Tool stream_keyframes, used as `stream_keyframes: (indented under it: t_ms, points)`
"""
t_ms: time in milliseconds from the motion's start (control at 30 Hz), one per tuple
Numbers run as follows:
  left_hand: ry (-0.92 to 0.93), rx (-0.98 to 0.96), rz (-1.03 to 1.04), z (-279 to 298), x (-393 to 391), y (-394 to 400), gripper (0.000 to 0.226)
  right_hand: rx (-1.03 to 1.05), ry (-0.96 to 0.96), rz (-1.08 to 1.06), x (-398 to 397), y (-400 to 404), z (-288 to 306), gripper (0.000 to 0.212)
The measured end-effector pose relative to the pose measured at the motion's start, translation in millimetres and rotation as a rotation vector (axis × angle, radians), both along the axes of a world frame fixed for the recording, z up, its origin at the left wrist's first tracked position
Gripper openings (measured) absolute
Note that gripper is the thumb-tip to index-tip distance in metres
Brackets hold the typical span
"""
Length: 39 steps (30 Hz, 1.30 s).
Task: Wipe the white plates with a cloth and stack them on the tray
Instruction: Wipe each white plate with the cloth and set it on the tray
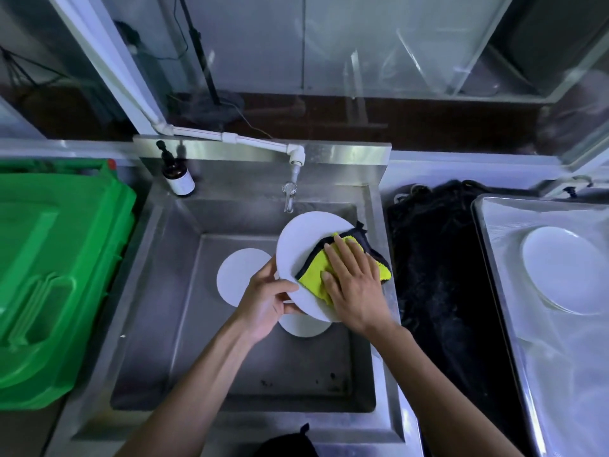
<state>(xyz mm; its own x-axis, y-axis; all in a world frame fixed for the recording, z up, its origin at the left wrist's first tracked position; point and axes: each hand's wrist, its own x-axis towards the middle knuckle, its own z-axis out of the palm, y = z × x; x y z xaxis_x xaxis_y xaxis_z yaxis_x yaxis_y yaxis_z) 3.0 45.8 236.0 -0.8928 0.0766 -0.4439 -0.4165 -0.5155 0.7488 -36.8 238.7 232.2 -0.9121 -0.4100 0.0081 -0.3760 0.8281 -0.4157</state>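
Over the steel sink (158, 291) I hold a white plate (296, 249) tilted. My left hand (267, 301) grips its lower left rim, thumb on the face. My right hand (354, 285) lies flat with straight fingers on a yellow cloth with dark edging (311, 275), pressing it against the plate's face. Two more white plates lie in the sink basin below: one (237, 275) to the left, another (303, 326) mostly hidden under my hands. On the metal tray (494, 258) at the right sits a white plate (563, 268).
A green plastic bin (56, 268) stands left of the sink. A brown pump bottle (178, 179) sits at the sink's back left corner, and a tap (290, 192) hangs over the basin. A black mesh bundle (438, 268) lies between sink and tray.
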Motion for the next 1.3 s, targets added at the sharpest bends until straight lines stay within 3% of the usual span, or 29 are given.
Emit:
stream_keyframes:
  t_ms: [267, 500, 700, 1067, 1300]
  points:
    - [0.055, -0.027, -0.034, 13.1, 0.4, -6.7, 0.051, 0.004, -0.01, 0.032, -11.8, -29.9, 15.8, 0.061]
    - [0.011, -0.079, -0.038, 20.7, 11.5, -1.0, 0.029, -0.005, 0.099, 0.155, -19.2, -58.3, 32.5, 0.063]
    - [-0.027, -0.163, 0.022, 26.8, 12.7, -5.2, 0.049, -0.049, 0.147, 0.202, -33.5, -62.7, 39.7, 0.064]
    - [0.043, -0.101, 0.144, 27.7, 21.3, -6.0, 0.045, -0.082, 0.065, 0.006, -51.3, -50.1, 19.8, 0.06]
    - [0.024, -0.118, 0.253, 22.4, 22.4, 1.2, 0.045, -0.05, -0.051, -0.103, -23.1, -35.5, -6.2, 0.058]
